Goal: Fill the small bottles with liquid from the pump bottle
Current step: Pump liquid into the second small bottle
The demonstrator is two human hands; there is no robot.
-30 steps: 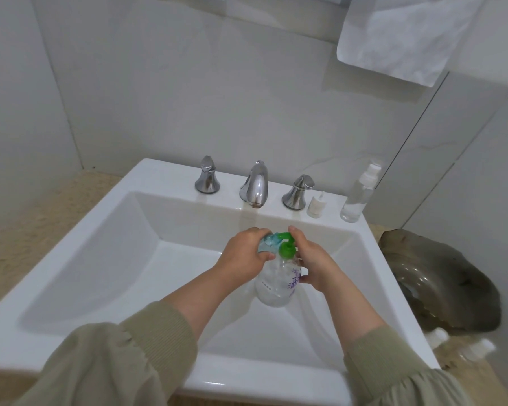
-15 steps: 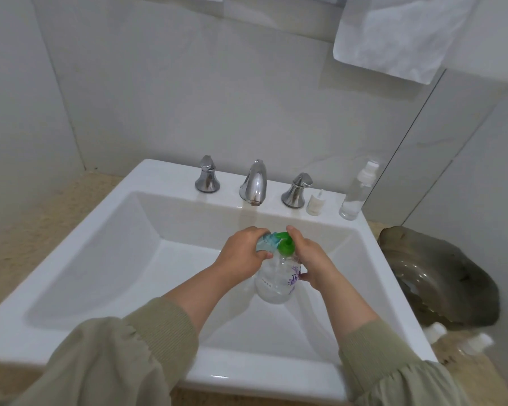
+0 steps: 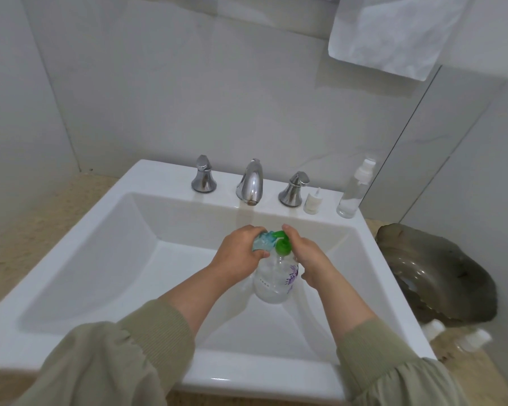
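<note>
Over the white sink basin (image 3: 106,259) I hold a clear pump bottle (image 3: 274,284) with purple print and a green pump head (image 3: 282,244). My right hand (image 3: 308,260) curls round its right side, with the index finger on top of the pump. My left hand (image 3: 241,253) grips a small light-blue bottle (image 3: 263,241) at the pump's spout. A small white bottle (image 3: 313,202) and a tall clear spray bottle (image 3: 354,193) stand on the sink's back ledge at the right.
A chrome faucet (image 3: 250,183) with two handles (image 3: 203,178) sits on the back ledge. A dark glass dish (image 3: 434,273) lies on the beige counter to the right, with two white-capped bottles (image 3: 452,335) in front of it. A white towel (image 3: 393,33) hangs above.
Both hands and the bottles stay in the same place over the basin; only the view shifts slightly.
</note>
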